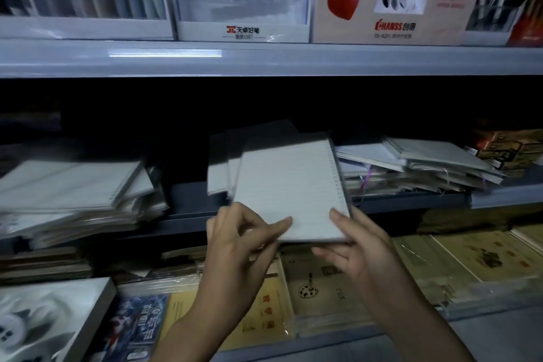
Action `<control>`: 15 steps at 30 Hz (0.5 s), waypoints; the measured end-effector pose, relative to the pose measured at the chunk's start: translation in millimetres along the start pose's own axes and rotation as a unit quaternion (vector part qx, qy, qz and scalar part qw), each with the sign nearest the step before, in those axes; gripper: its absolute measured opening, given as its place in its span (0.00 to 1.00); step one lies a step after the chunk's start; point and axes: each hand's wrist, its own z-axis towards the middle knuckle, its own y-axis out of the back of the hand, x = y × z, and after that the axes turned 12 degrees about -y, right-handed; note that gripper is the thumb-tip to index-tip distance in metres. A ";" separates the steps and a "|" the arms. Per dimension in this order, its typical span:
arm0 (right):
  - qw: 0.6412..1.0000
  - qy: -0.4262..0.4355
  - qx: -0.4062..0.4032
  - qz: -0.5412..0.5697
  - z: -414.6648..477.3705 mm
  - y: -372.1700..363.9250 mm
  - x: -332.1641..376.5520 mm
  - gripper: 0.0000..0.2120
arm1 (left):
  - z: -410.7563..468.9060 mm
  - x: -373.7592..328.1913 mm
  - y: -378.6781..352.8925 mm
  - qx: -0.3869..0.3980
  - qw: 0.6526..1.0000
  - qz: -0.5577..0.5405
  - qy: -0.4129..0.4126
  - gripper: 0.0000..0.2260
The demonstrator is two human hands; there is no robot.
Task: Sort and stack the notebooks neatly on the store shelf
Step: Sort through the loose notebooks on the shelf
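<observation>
A white lined spiral notebook (pixel 289 188), its wire binding along the right edge, is held in front of the middle shelf (pixel 191 197). My left hand (pixel 244 235) pinches its near left corner and my right hand (pixel 355 244) grips its near right corner from below. Behind it one or two similar notebooks (pixel 219 173) jut over the shelf edge. A leaning pile of spiral notebooks (pixel 70 185) lies at the left of the shelf. Another untidy pile (pixel 420 164) lies at the right.
The upper shelf (pixel 264 59) carries pen display boxes, one with a red heart (pixel 343 0). Below, wrapped books and yellow booklets (pixel 264 323) lie flat on the bottom shelf. Dark boxes (pixel 511 147) stand at the far right.
</observation>
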 end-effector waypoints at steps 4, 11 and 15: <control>0.997 -0.017 0.064 0.039 -7.1 -1.7 -4.7 0.19 | -5.1 5.0 30.0 0.098 0.991 -0.035 0.088 0.22; 0.991 -0.009 0.100 0.083 -9.7 -17.5 -21.9 0.20 | -11.8 17.3 77.1 -0.034 0.859 -0.272 0.431 0.26; 0.988 -0.020 0.109 0.111 -8.7 -37.8 -29.0 0.22 | -14.0 15.8 99.5 -0.038 0.816 -0.379 0.435 0.10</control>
